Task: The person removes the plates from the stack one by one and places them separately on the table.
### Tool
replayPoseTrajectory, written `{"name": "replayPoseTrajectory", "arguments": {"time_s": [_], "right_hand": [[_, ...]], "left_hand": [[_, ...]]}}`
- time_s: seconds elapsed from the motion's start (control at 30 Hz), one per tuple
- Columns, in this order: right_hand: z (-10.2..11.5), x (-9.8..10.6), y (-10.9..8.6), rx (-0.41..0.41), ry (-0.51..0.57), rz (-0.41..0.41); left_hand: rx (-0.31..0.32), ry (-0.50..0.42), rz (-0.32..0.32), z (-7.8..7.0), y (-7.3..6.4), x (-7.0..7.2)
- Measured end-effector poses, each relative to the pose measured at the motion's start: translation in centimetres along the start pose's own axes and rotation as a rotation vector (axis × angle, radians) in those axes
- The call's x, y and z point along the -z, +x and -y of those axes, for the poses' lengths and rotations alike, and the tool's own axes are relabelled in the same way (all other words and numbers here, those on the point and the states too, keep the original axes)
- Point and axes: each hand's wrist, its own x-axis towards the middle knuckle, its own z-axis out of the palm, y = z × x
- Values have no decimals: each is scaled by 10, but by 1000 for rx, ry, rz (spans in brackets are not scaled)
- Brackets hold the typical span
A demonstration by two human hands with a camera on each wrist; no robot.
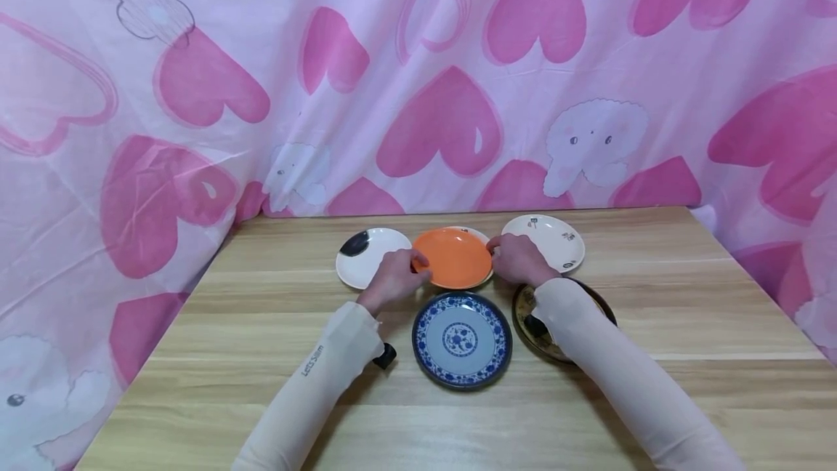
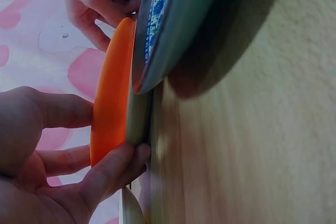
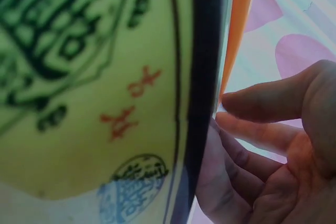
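An orange plate [image 1: 453, 259] lies over a pale plate [image 1: 483, 236], whose edge shows at the back and right. My left hand [image 1: 395, 278] pinches the orange plate's left rim; in the left wrist view its thumb and fingers [image 2: 110, 174] are at the edge. On the opposite side, my right hand [image 1: 519, 259] holds the right rim between thumb and fingers. The right wrist view shows only a sliver of orange rim [image 3: 239, 30] at those fingertips, the rest being hidden behind a yellowish patterned plate [image 3: 142, 129].
A white plate with a black patch [image 1: 373, 267] stands left, and a white plate with small prints [image 1: 546, 238] right. In front are a blue-and-white plate [image 1: 461, 340] and a dark-rimmed brown plate [image 1: 524, 311], partly under my right forearm. Behind the wooden table [image 1: 261, 340] hangs a pink curtain [image 1: 418, 78].
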Motion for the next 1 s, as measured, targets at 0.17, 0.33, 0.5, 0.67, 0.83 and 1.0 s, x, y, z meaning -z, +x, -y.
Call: {"name": "replayPoseTrajectory", "arguments": {"time_s": [0.17, 0.33, 0.5, 0.67, 0.83, 1.0], "right_hand": [[0, -1, 0, -15, 35, 33], [1, -2, 1, -36, 66, 56], [3, 0, 0, -52, 99, 74], [4, 1, -1, -48, 103, 63], [3, 0, 0, -59, 100, 56], [2, -2, 1, -76, 110, 60]], "left_hand": [[46, -21, -5, 0, 0, -2], [65, -29, -12, -2, -2, -1], [58, -37, -21, -3, -1, 1], [65, -45, -37, -4, -1, 1], [69, -37, -64, -5, -3, 3], [72, -44, -87, -6, -4, 3]]}}
